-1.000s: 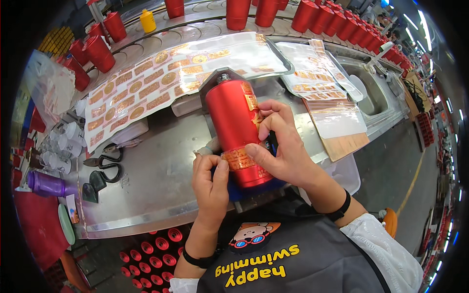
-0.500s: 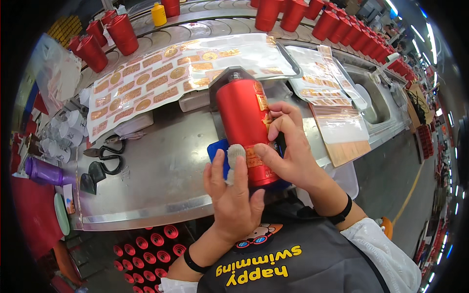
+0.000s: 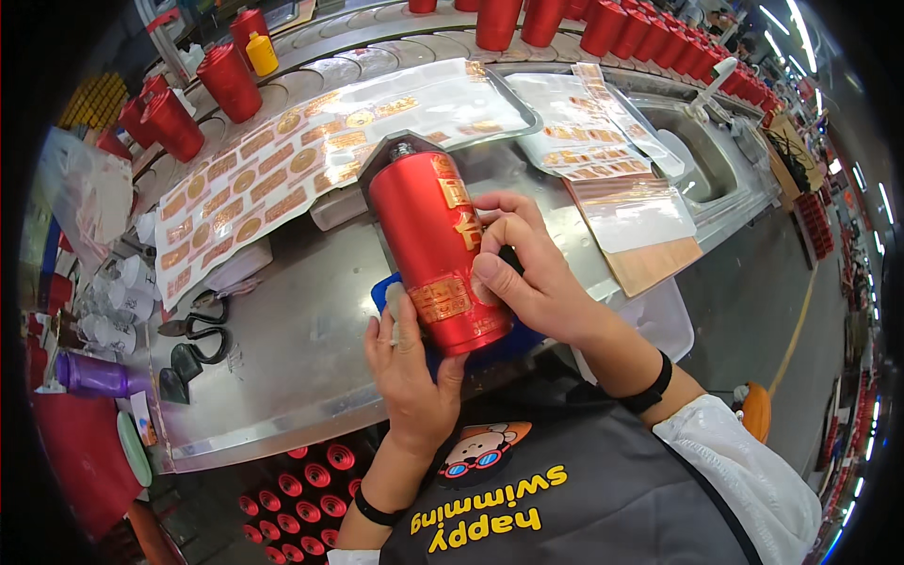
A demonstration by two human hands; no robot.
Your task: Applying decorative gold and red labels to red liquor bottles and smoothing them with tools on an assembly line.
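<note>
A glossy red bottle point(image 3: 411, 221) with gold labels lies tilted in front of me, its dark narrow neck pointing away, in a dark angular rest point(image 3: 369, 169). Blue material point(image 3: 384, 288) shows under its lower part. My left hand point(image 3: 414, 386) cups the bottle's near end, fingers along the left side and thumb by the base. A pale cover sits on one of its fingertips. My right hand point(image 3: 537, 278) is bent against the right side, thumb pressing the bottle beside the lower gold label point(image 3: 443, 299); some of its fingertips are hidden.
Sheets of gold stickers point(image 3: 268, 174) spread over the metal bench, with more sheets point(image 3: 579, 127) by the sink point(image 3: 702, 160). Black-handled scissors point(image 3: 202, 325) lie at left near a purple cup point(image 3: 94, 374). Red bottles point(image 3: 229, 83) stand on the conveyor behind; red-ended items point(image 3: 306, 508) sit below the bench.
The bottle has rolled, bringing more gold lettering into sight. My left hand has slid from its face to the near end; my right thumb stays against it. The whole view has shifted slightly.
</note>
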